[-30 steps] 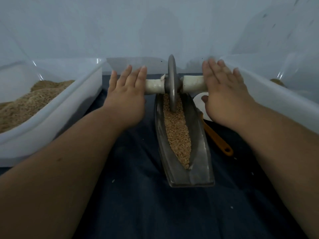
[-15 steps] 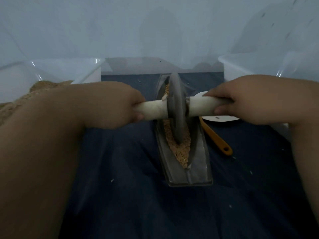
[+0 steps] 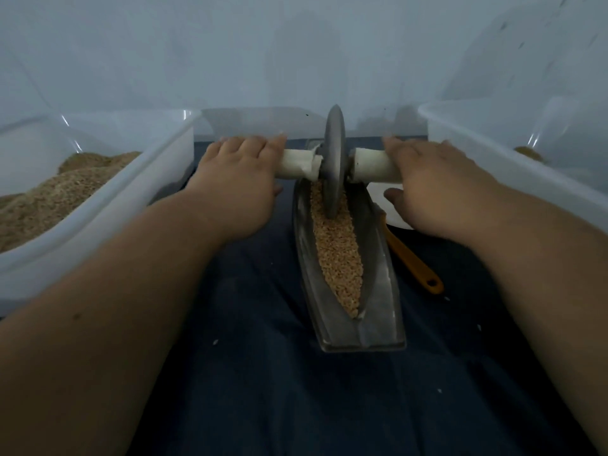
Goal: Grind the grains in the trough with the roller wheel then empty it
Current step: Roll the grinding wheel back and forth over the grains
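Note:
A grey metal boat-shaped trough [image 3: 378, 291] lies lengthwise on the dark cloth, with a strip of tan grains [image 3: 339, 255] along its groove. The grey roller wheel [image 3: 334, 162] stands upright in the groove at the far end, its white-wrapped axle sticking out on both sides. My left hand [image 3: 237, 182] lies over the left axle handle [image 3: 296, 162], fingers stretched forward across it. My right hand [image 3: 434, 182] presses on the right axle handle [image 3: 368, 166] the same way, thumb below it.
A clear plastic bin [image 3: 131, 205] holding brown ground grain stands at the left. A second clear bin [image 3: 513, 153] stands at the right. An orange-handled utensil [image 3: 414, 264] lies right of the trough, with something white [image 3: 398, 222] under my right hand. A pale wall rises behind.
The wheel has rolled from the trough's middle back to its far end. My arms have stretched forward, and my hands went from curled round the handles to lying over them.

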`<state>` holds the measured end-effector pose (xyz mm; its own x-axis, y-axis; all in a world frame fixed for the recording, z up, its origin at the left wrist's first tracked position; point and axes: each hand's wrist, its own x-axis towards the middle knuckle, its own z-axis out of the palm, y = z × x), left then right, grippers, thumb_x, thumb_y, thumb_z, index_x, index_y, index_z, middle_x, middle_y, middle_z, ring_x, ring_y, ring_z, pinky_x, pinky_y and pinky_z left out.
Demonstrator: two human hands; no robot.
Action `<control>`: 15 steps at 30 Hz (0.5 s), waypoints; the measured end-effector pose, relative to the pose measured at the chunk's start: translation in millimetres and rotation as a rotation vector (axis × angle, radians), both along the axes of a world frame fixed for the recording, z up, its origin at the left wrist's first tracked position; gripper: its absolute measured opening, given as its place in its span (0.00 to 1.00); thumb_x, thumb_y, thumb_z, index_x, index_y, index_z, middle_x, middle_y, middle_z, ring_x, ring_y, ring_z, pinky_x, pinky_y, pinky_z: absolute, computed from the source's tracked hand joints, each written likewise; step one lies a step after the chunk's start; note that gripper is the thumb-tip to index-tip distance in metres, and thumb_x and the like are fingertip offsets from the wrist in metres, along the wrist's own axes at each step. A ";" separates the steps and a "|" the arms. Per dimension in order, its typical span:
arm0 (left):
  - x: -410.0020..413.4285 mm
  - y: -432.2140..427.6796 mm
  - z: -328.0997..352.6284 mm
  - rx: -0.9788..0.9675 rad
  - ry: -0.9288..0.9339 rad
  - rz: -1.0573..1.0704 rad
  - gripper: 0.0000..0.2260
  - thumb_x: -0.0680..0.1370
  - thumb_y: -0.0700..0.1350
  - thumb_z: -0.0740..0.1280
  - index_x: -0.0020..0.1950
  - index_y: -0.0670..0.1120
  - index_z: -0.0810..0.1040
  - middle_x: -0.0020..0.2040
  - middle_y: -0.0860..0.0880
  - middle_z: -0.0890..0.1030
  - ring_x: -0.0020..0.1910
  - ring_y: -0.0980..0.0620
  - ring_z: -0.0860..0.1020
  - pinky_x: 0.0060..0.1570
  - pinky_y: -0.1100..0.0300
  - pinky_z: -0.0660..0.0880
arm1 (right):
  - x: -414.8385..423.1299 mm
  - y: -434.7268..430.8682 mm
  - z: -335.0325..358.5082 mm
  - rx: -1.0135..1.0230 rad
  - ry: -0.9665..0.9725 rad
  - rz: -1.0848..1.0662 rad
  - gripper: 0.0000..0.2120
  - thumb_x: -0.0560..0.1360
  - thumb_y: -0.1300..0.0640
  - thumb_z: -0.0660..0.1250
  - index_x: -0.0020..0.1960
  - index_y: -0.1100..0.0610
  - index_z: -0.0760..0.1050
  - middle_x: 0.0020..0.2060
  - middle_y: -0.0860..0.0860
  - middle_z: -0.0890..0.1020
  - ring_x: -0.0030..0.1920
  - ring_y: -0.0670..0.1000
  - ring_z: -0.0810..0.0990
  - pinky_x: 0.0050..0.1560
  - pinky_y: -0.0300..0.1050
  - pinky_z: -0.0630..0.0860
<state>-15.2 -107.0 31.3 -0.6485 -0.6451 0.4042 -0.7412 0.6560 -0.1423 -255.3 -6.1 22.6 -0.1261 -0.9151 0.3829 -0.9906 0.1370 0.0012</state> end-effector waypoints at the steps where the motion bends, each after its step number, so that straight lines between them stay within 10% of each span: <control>1: 2.4 5.0 8.1 0.008 -0.020 -0.029 0.24 0.79 0.49 0.61 0.74 0.46 0.63 0.67 0.42 0.72 0.64 0.39 0.70 0.66 0.43 0.65 | 2.7 6.3 7.8 0.037 0.017 0.004 0.29 0.78 0.48 0.65 0.75 0.53 0.60 0.65 0.58 0.74 0.61 0.59 0.73 0.64 0.54 0.70; 4: 13.0 21.5 30.1 0.083 -0.151 -0.099 0.08 0.78 0.49 0.63 0.56 0.50 0.74 0.50 0.48 0.78 0.48 0.46 0.77 0.50 0.48 0.74 | 10.5 29.1 32.9 0.177 0.137 0.043 0.12 0.78 0.49 0.64 0.60 0.50 0.73 0.46 0.51 0.78 0.43 0.52 0.77 0.44 0.48 0.74; 11: 29.0 37.4 52.5 0.355 -0.246 -0.120 0.10 0.77 0.52 0.65 0.58 0.58 0.77 0.45 0.59 0.77 0.42 0.60 0.74 0.38 0.74 0.63 | 15.5 57.1 59.1 0.393 0.106 0.054 0.13 0.78 0.48 0.63 0.61 0.45 0.76 0.50 0.47 0.81 0.50 0.50 0.77 0.50 0.47 0.72; 15: 13.2 18.8 31.4 0.246 -0.148 -0.038 0.17 0.80 0.47 0.62 0.69 0.52 0.72 0.59 0.47 0.79 0.56 0.46 0.76 0.54 0.55 0.71 | 9.3 22.3 33.2 0.220 -0.043 -0.007 0.19 0.78 0.63 0.63 0.67 0.52 0.72 0.56 0.56 0.80 0.52 0.57 0.78 0.54 0.53 0.74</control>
<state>-2.0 -88.2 62.8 -0.7144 -0.6860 0.1377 -0.6984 0.7113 -0.0798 -246.0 16.1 55.7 -0.1444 -0.9751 0.1683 -0.9894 0.1446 -0.0109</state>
